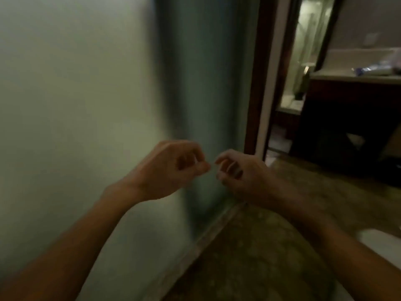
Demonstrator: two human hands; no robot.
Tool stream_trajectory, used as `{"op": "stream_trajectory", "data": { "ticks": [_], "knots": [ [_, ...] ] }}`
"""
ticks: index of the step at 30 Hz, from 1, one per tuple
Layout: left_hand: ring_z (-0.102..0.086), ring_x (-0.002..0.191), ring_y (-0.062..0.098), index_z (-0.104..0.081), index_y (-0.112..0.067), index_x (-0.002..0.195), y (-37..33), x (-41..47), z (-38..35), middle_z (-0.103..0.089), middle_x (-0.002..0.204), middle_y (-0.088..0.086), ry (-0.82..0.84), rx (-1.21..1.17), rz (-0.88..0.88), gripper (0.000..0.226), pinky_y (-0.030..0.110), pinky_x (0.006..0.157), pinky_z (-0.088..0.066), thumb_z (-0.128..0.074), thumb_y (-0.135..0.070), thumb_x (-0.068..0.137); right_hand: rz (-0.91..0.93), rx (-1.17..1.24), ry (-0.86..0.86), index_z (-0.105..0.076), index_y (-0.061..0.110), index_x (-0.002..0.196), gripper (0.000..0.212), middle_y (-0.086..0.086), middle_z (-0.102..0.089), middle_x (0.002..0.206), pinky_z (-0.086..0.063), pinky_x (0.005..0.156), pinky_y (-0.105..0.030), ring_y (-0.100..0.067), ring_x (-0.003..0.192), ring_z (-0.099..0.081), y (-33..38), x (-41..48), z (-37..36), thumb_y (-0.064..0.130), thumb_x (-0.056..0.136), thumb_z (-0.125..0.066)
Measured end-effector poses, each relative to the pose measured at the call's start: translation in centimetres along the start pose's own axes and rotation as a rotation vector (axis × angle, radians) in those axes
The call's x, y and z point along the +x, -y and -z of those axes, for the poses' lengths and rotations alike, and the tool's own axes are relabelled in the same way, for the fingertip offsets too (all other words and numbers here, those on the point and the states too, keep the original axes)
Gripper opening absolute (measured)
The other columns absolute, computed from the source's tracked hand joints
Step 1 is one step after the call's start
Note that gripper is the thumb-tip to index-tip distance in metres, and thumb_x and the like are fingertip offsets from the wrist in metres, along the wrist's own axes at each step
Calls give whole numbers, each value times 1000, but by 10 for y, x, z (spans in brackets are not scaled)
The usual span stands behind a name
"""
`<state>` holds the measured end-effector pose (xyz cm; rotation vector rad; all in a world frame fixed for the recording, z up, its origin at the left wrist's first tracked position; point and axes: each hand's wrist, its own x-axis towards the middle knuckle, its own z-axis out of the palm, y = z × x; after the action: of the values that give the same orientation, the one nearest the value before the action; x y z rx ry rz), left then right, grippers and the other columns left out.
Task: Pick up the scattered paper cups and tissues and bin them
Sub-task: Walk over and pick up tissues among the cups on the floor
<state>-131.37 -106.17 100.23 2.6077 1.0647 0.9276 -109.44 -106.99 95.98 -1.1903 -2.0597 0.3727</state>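
Note:
The view is blurred by motion. My left hand and my right hand hang in front of me at mid-frame, close together, fingertips almost meeting. Both have loosely curled fingers and hold nothing that I can make out. No paper cup, tissue or bin shows in this view. A pale blurred shape lies on the floor at the right edge; I cannot tell what it is.
A pale greenish wall fills the left half, close to me. A dark door frame stands right of it, opening onto a bathroom. A dark cabinet with a light countertop carries small items. Patterned carpet lies underfoot.

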Motion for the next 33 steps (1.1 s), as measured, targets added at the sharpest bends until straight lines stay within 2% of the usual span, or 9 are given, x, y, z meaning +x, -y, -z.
{"op": "stream_trajectory", "data": {
  "ticks": [7, 11, 15, 18, 21, 23, 27, 30, 33],
  "knots": [
    [-56, 54, 5, -68, -36, 82, 91, 20, -129, -65, 66, -9, 146, -380, 113, 20, 16, 51, -44, -64, -56, 82, -415, 139, -78, -62, 30, 114, 25, 14, -66, 97, -56, 79, -24, 0, 89, -63, -100, -55, -48, 36, 90, -66],
    [-49, 48, 5, -66, -33, 75, 120, 47, -191, -59, 59, -5, 287, -525, 154, 19, 19, 47, -41, -63, -50, 82, -582, 199, -164, -61, 38, 106, 20, 20, -63, 94, -51, 74, -16, -2, 91, -63, -135, -75, -65, 42, 87, -68],
    [-54, 54, 3, -65, -31, 75, 127, 85, -247, -60, 61, -7, 491, -628, 96, 18, 14, 54, -42, -65, -45, 87, -718, 242, -293, -62, 39, 102, 23, 18, -64, 93, -54, 69, -23, -8, 89, -65, -171, -93, -70, 49, 83, -68],
    [-64, 67, 11, -69, -26, 84, 129, 121, -295, -67, 74, -2, 597, -675, 98, 14, 21, 62, -51, -65, -37, 91, -821, 268, -383, -57, 45, 113, 34, 20, -65, 95, -55, 72, -26, -6, 89, -66, -212, -105, -67, 52, 80, -67],
    [-62, 67, 5, -69, -26, 85, 129, 155, -353, -66, 74, -7, 679, -712, 142, 9, 15, 62, -48, -65, -29, 93, -927, 296, -421, -48, 48, 128, 52, 26, -62, 101, -54, 79, -25, -1, 97, -63, -270, -119, -62, 57, 80, -64],
    [-62, 69, 4, -69, -26, 88, 128, 181, -398, -66, 75, -9, 745, -727, 157, 8, 15, 62, -49, -65, -27, 94, -982, 304, -451, -47, 50, 128, 53, 28, -61, 102, -53, 79, -22, 1, 98, -61, -316, -127, -58, 60, 79, -63],
    [-68, 76, 11, -71, -28, 88, 112, 245, -491, -69, 83, -3, 797, -692, 306, 12, 25, 68, -56, -63, -37, 92, -1079, 388, -549, -53, 54, 112, 40, 22, -65, 96, -54, 76, -21, 0, 91, -64, -408, -135, -41, 59, 74, -64],
    [-69, 75, 16, -72, -25, 83, 84, 310, -553, -71, 81, 0, 771, -651, 403, 16, 41, 73, -59, -66, -35, 93, -1129, 468, -645, -59, 42, 113, 39, 17, -67, 95, -56, 75, -24, -7, 88, -66, -466, -132, -7, 49, 76, -70],
    [-68, 78, 18, -72, -25, 82, 51, 385, -599, -71, 80, -2, 752, -670, 377, 18, 46, 79, -59, -66, -40, 91, -1151, 452, -677, -61, 34, 114, 35, 11, -68, 93, -54, 73, -21, -6, 86, -66, -531, -126, 45, 35, 81, -74]
  ]
}}
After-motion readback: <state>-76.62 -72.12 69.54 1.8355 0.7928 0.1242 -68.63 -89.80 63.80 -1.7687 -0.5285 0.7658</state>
